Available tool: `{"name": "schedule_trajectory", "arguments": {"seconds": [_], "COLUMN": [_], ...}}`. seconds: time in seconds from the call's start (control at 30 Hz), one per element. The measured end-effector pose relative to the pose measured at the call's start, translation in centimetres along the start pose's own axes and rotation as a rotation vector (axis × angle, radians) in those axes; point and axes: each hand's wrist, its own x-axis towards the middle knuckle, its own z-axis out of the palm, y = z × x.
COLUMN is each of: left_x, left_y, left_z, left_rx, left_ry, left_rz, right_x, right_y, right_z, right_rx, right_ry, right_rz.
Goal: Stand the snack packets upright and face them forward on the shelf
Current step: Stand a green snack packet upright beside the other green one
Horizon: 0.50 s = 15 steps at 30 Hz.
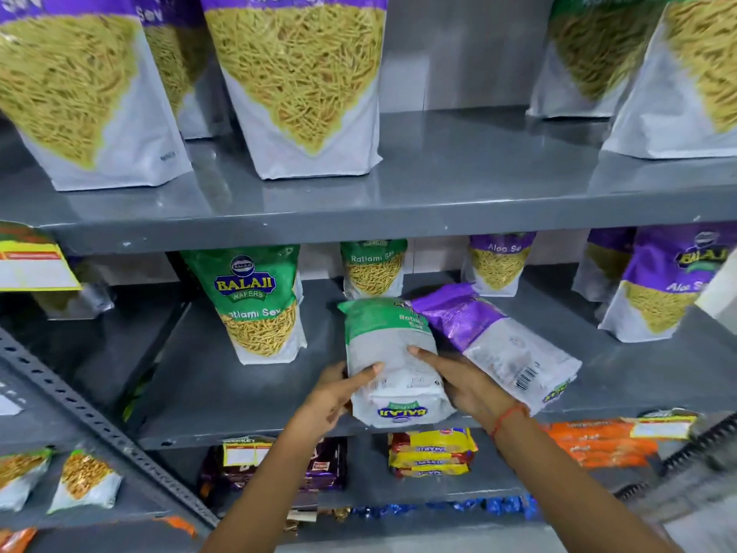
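A green and white Ratlami Sev packet (pixel 393 345) lies flat, back side up, on the middle grey shelf (pixel 223 393) with its base toward me. My left hand (pixel 339 393) grips its left edge and my right hand (pixel 458 383) grips its right edge. Right beside it a purple Aloo Sev packet (pixel 494 341) also lies flat, back up, barcode showing. An upright green Ratlami Sev packet (pixel 255 301) faces forward to the left. Smaller upright packets stand at the back: a green one (pixel 374 269) and a purple one (pixel 498 261).
Large purple packets (pixel 307 81) and green ones stand on the upper shelf (pixel 438 201). An upright purple packet (pixel 670 285) stands at the right. Biscuit packs (pixel 432 453) and orange packs (pixel 598 443) lie on the shelf below. A perforated upright post (pixel 99 429) slants at the left.
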Motion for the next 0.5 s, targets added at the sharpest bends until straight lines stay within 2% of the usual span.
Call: {"name": "schedule_trajectory", "arguments": {"seconds": [0.1,0.23,0.4,0.5], "left_x": [3.3,5.7,10.3,11.5], "left_y": [0.1,1.3,3.6,2.5], "left_z": [-3.6,-3.9,-3.6,-3.3], "left_rx": [-0.034,-0.019,0.090,0.113], "left_ry": [0.008,0.021,0.041,0.128], "left_rz": [0.087,0.207,0.369,0.410], "right_x": [3.6,5.2,8.2,9.0], "right_y": [-0.3,-2.5,-5.2,-3.8], "right_z": [1.7,1.4,1.1,0.7], "right_rx": [0.024,-0.033,-0.180,-0.307], "right_ry": [-0.039,0.036,0.120,0.157], "right_rz": [-0.068,-0.238,-0.377,-0.398]}}
